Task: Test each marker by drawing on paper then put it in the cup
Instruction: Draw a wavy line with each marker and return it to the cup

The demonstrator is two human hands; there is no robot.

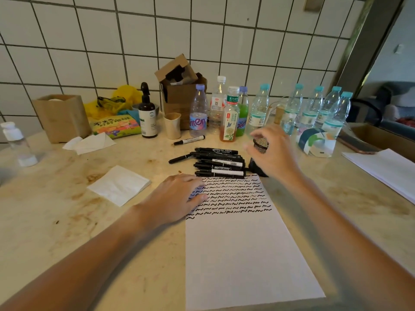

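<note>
Table (67, 221): stained, filled the frame. Paper (242, 254): centre-bottom, squiggle rows on its top part. Your left hand (177, 198): lay flat, fingers straight, on the paper's upper-left corner. Your right hand (271, 151): centre-right, fingers loose over the mesh cup (260, 144), grip can't tell. Markers (219, 162): piled just above the paper; one marker (189, 140) apart, nr bottles (258, 108).

left hand (179, 196) lies flat, fingers straight; right hand (272, 151) raised, fingers loosely spread.
</note>
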